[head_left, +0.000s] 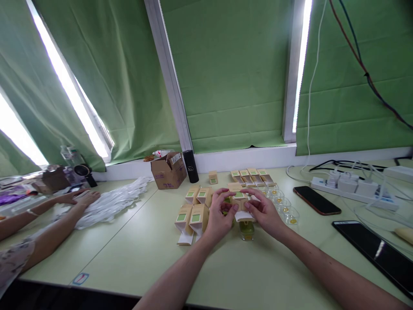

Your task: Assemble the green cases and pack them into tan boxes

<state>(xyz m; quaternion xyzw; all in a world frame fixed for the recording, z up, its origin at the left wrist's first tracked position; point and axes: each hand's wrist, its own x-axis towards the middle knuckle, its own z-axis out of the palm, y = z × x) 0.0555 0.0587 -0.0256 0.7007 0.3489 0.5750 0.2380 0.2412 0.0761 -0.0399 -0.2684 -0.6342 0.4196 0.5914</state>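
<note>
Between both hands is a small kraft-paper box [239, 202] with a green label and a white flap at its near end. My left hand [222, 215] grips its left side, and my right hand [265, 213] has its right side between thumb and fingers. Just below the box, a small green glass jar [247, 231] rests on the table. Several similar boxes [199, 215] with open white flaps stand left of my left hand. Beyond my hands is a row of more boxes [253, 176]. Clear glass jars [285, 206] with yellow centres line up right of my right hand.
Two phones [316, 200] and a white power strip [351, 189] with cables lie at the right. A cardboard carton [168, 171] and a black bottle [190, 166] stand at the back. At the left, another person's hands [84, 197] touch white plastic strips [112, 202].
</note>
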